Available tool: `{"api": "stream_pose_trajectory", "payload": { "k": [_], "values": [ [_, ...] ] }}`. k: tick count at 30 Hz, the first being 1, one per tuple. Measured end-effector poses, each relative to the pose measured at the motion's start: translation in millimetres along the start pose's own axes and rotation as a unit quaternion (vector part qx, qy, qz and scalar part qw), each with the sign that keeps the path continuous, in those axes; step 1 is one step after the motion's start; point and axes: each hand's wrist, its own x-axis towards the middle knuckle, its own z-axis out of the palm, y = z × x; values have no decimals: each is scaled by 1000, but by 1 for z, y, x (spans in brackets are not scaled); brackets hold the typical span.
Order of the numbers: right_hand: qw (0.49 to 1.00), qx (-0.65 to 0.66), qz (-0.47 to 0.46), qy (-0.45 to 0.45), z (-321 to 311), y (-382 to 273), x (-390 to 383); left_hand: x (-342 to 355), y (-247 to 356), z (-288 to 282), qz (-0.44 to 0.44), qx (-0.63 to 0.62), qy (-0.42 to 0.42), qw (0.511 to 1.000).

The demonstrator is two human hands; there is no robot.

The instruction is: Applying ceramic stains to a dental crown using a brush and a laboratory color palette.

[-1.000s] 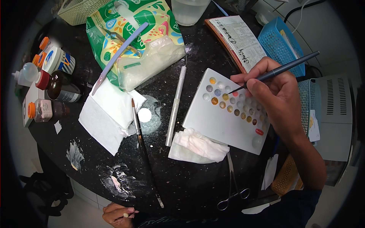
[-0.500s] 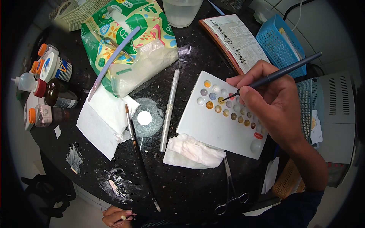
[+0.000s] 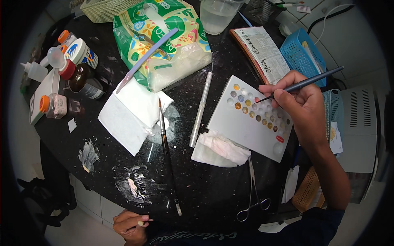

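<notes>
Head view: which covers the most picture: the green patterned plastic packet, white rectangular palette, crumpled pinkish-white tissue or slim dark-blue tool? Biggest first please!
1. Green patterned plastic packet
2. White rectangular palette, partly behind the right hand
3. Crumpled pinkish-white tissue
4. Slim dark-blue tool

The palette (image 3: 237, 128) looks smooth, the forceps (image 3: 251, 171) shiny metal

Workshop: palette (image 3: 232, 129), brush (image 3: 166, 153), brown bottle (image 3: 84, 80)
</notes>
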Motion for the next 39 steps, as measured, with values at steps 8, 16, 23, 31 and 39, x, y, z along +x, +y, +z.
{"api": "stream_pose_trajectory", "payload": {
  "k": [8,16,23,31,39],
  "values": [
    [1000,9,-1,26,10,-1,-6,6,8,6,-19,-36,-12,999],
    [999,-5,-19,26,9,3,-6,5,10,8,-34,-36,-6,999],
    [1000,5,-23,14,4,5,-3,6,6,8,-18,-15,-3,1000],
    [999,-10,-26,19,7,4,-9,4,11,3,-21,-18,-22,999],
    [958,-238,-120,105,-72,-34,-102,25,8,2,79,-31,-96,992]
  ]
}}
